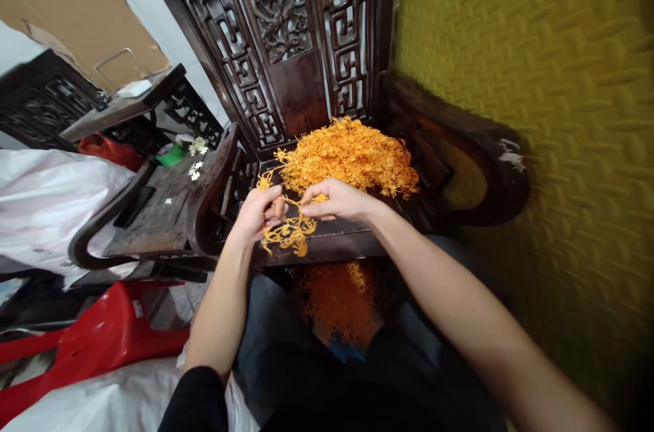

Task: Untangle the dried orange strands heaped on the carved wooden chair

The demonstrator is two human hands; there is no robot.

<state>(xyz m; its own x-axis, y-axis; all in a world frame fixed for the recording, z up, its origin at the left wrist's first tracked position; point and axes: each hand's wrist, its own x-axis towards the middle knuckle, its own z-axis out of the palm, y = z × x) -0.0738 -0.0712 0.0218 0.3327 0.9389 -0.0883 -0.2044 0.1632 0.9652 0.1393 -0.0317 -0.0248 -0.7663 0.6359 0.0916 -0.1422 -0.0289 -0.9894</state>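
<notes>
A large heap of thin, branching orange plastic-looking sprigs [352,156] lies on the seat of a dark carved wooden chair [301,101]. In front of the heap, my left hand [259,214] is closed around a few orange sprigs [291,233] that dangle below its fingers. Close by on the right, my right hand [337,200] pinches the same tangle between thumb and forefinger. The exact pieces under the fingertips are partly hidden. More orange sprigs [337,296] sit lower down between my knees, in shadow.
A textured yellow-green mat or wall covering [536,43] stands close on the right. To the left are a second wooden chair [153,221] with green tape [169,154] and small white pieces [197,156], a red plastic stool [102,330] and white sacks [51,193].
</notes>
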